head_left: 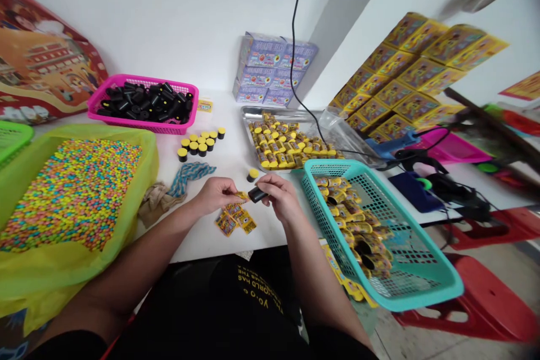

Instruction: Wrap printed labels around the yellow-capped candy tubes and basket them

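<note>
My right hand (279, 196) is closed round a small black plastic canister (256, 194), held tilted just above the white table. Close beside it, my left hand (217, 192) pinches the edge of a yellow printed label (242, 196) near the canister's end. Below my hands, several loose yellow labels (234, 218) lie on the table. A black canister with a yellow lid (252, 175) stands just behind my right hand. Further back, a cluster of yellow-lidded black canisters (202, 147) stands upright. A blue striped cloth (188, 175) lies left of my left hand.
Left stands a yellow-lined bin of colourful candies (80, 191), with a pink basket (143, 124) of black canisters behind. A metal tray (250, 124) holds labelled canisters; a teal basket (439, 287) holds more. Purple boxes (270, 70) and a hanging black cable (292, 28) are at the back.
</note>
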Tool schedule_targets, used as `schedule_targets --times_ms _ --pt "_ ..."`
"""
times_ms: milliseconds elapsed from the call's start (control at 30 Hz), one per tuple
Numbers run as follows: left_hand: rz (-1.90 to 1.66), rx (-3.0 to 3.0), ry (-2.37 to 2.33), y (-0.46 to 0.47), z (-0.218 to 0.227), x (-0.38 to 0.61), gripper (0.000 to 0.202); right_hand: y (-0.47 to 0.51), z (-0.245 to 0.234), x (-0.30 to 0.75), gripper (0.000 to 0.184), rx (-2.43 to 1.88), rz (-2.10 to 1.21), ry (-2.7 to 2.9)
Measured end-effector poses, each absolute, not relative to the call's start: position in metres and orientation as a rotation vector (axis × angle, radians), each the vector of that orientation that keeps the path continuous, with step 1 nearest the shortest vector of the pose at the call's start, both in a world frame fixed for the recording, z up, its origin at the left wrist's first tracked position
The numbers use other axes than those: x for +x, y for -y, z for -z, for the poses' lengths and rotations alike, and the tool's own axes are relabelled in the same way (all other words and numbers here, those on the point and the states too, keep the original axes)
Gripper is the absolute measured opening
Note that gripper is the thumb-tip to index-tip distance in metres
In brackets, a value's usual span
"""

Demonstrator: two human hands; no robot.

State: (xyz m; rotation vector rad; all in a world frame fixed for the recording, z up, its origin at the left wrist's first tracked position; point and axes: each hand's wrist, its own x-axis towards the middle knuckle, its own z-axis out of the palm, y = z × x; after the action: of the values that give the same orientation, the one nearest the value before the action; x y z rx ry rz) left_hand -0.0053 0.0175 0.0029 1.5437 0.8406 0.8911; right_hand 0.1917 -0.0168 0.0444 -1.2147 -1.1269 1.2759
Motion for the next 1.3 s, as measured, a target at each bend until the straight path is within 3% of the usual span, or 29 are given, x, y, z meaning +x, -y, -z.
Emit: schedule_targets --times_ms 467,800,1067,1300 --pt "-0.879 1.465 -0.745 -0.017 -0.003 -0.003 0.027 0.011 -0.040 0.184 0.023 -1.370 -1.303 1.193" --pt "-0.798 1.301 -0.696 -0.018 -0.002 -0.002 0.037 0.017 -0.035 0.174 0.034 -1.426 -1.057 1.260" --pt "-0.770 1.412 -0.839 -0.017 0.000 0.000 0.029 0.021 -0.025 0.166 0.034 -1.501 -0.795 1.393" --pt "-0.819 1.176 -0.800 -0.009 0.000 0.005 0.033 0.020 -0.022 0.168 0.042 -1.408 -1.144 1.208"
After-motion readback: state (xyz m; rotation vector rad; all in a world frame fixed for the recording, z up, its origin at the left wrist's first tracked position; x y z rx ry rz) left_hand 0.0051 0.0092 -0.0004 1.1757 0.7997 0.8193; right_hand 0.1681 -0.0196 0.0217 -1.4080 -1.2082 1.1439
